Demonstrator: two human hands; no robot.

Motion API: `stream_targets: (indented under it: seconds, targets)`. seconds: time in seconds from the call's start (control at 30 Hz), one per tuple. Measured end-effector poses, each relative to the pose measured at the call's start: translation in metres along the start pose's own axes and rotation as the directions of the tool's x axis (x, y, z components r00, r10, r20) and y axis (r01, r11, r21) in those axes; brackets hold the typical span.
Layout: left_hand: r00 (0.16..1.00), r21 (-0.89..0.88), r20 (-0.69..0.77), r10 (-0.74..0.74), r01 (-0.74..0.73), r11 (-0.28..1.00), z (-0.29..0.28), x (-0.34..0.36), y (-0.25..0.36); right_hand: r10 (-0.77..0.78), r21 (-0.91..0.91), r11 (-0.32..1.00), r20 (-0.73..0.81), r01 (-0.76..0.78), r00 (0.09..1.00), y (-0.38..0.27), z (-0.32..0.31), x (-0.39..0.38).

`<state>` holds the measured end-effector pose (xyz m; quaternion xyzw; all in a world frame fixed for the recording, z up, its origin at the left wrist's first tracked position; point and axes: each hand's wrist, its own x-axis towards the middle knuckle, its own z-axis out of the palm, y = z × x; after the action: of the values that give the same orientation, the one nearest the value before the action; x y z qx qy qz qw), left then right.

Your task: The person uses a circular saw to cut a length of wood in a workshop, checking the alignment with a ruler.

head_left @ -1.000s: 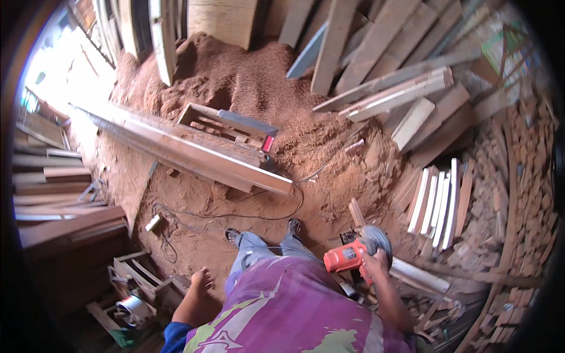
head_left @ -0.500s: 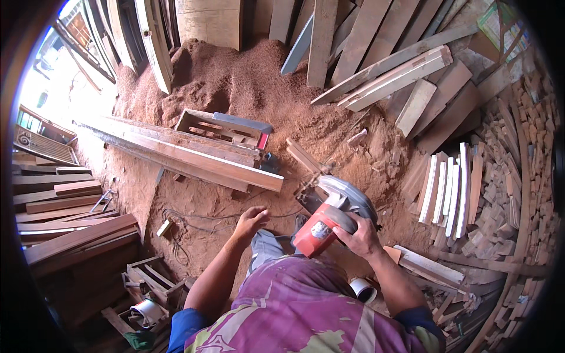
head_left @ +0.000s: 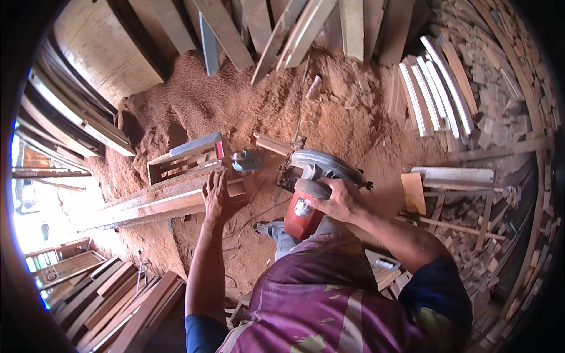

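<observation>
My right hand [head_left: 336, 202] is wrapped round the dark handle of a red circular saw [head_left: 301, 213]. The saw's rounded grey guard [head_left: 326, 162] faces away from me, and a wooden strip [head_left: 273, 143] sticks out at its far left side. My left hand [head_left: 219, 197] has its fingers spread over the near end of a long wooden beam [head_left: 159, 204]. Whether the palm rests on the wood, I cannot tell. Just beyond lies an open wooden frame [head_left: 186, 157], with a blue-grey tool [head_left: 246, 160] beside it.
Sawdust [head_left: 203, 94] is heaped ahead, under boards [head_left: 259, 29] leaning at the back. White-edged strips [head_left: 432, 94] and offcuts [head_left: 500, 112] pile up on the right. Stacked planks [head_left: 126, 306] lie at the lower left. A cable [head_left: 250, 220] runs across the floor.
My view has turned, so the surroundings appear rotated counterclockwise. My left hand has reached forward to the beam's end, its fingers now spread. The circular saw stays in my right hand.
</observation>
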<state>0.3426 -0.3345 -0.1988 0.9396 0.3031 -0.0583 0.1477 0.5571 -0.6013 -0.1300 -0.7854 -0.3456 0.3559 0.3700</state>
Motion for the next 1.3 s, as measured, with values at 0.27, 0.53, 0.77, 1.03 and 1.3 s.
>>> stream_targets:
  seconds: [0.27,0.53,0.77,1.03,1.3]
  targets:
    - [0.969,-0.163,0.245,-0.018,0.059,0.985,0.016,0.034,-0.017,-0.016,0.062,0.998,-0.004,0.017,1.0,0.003,-0.015,-0.012]
    - [0.848,-0.859,-0.068,-0.526,0.219,0.463,0.051,-0.047,0.031,-0.266,0.009,0.963,0.148,0.268,0.952,-0.036,-0.009,0.005]
    - [0.816,-0.874,0.441,-0.373,0.297,-0.384,0.028,-0.038,0.033,-0.473,-0.044,0.85,0.373,0.524,0.798,-0.075,0.012,0.034]
    - [0.752,-0.876,0.35,-0.558,0.474,0.09,0.084,-0.021,0.021,-0.35,-0.091,0.894,0.471,0.439,0.81,-0.086,0.02,0.04]
    - [0.756,-0.825,0.363,-0.544,0.533,0.191,0.059,-0.03,0.021,-0.314,-0.194,0.878,0.456,0.437,0.833,-0.095,0.033,0.042]
